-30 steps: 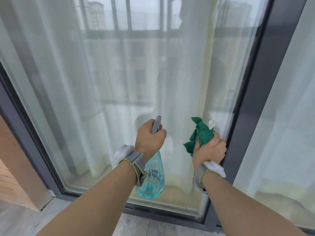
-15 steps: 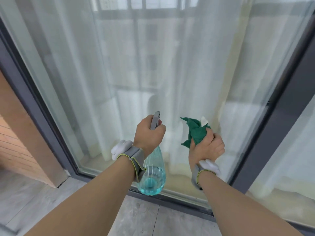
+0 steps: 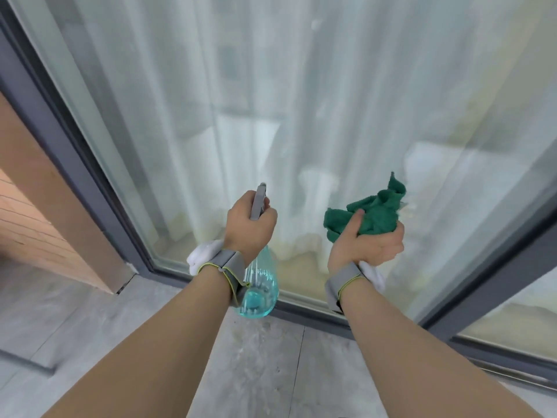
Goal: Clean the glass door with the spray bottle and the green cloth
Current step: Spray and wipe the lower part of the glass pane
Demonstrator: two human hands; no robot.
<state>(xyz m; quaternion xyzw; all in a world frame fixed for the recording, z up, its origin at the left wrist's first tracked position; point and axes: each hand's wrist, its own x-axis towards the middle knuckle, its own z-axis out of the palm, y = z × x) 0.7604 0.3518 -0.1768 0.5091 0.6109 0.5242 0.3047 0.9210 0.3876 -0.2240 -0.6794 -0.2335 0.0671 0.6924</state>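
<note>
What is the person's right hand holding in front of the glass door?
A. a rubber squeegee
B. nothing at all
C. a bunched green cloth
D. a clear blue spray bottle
C: the right hand grips the bunched green cloth, while the left hand holds the spray bottle with its nozzle aimed at the glass door.

White sheer curtains (image 3: pixel 301 101) hang in folds behind the pane. A tan brick wall (image 3: pixel 36 224) stands at the left, meeting a floor of grey marbled tiles (image 3: pixel 265 351).
</note>
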